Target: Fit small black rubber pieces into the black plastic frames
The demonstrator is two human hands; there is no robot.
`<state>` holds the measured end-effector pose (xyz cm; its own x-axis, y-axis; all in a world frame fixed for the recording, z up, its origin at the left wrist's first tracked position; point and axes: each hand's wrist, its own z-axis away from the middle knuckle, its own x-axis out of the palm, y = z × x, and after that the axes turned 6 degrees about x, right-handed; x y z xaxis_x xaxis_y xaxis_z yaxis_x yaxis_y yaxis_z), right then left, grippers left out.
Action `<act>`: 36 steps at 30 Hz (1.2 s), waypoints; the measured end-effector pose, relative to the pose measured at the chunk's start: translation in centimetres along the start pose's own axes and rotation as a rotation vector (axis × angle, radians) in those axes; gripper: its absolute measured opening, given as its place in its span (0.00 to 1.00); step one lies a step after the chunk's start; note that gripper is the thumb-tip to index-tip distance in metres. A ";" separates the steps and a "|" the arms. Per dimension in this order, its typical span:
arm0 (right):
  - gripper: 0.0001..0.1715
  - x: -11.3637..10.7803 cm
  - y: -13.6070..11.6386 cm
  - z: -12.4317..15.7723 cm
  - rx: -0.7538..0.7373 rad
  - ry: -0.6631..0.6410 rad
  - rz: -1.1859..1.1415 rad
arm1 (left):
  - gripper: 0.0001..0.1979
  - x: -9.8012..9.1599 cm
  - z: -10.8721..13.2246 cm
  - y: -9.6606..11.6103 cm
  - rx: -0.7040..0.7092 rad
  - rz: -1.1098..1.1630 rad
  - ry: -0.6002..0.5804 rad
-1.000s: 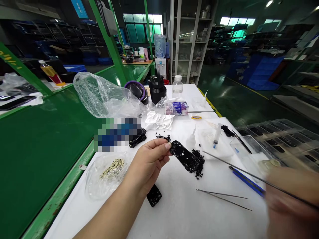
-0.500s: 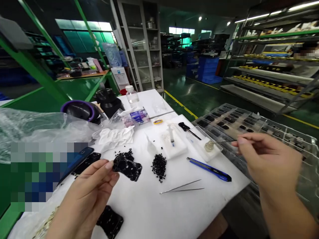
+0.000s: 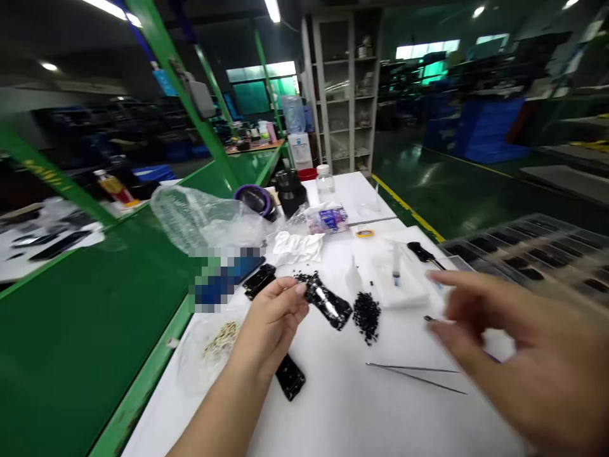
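My left hand is closed on one end of a flat black plastic part and holds it just above the white table. Right of the part lies a pile of small black pieces. My right hand is at the lower right, smeared by motion, with finger and thumb pointing left over the table. A tiny dark tip shows at its thumb, but I cannot make out whether it holds anything. Thin tweezers lie on the table under that hand.
Another black part lies near my left forearm, beside a bag of small pale pieces. A syringe rests on a white block. Crumpled plastic, a black flask and a clear bottle stand behind. Clear trays are at the right.
The view has swung back to the left. My right hand has come down from the glue dish toward the table centre and is now blurred. My left hand still holds the black part.
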<state>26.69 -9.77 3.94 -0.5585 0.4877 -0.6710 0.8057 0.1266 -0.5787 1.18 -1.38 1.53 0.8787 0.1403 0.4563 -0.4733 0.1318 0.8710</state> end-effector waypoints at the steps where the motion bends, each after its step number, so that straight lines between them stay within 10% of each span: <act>1: 0.28 1.3 -1.5 -0.2 -0.074 -0.152 -0.054 | 0.14 0.0 0.1 0.0 0.004 0.009 -0.013; 4: 0.37 5.5 -4.4 -0.7 -0.157 -0.359 -0.215 | 0.13 -0.3 0.2 -0.1 0.025 0.018 -0.046; 9: 0.23 9.6 -3.7 0.0 -0.169 -0.252 -0.543 | 0.12 -0.4 0.1 -0.5 0.041 -0.010 -0.061; 36: 0.25 9.6 -2.6 0.9 -0.126 -0.237 -0.758 | 0.08 -0.4 0.6 -0.5 0.071 -0.073 -0.147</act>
<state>19.04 -6.18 -1.40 -0.9781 0.0351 -0.2051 0.1985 0.4530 -0.8691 1.07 -2.05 1.03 0.9126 -0.0124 0.4087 -0.4071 0.0657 0.9110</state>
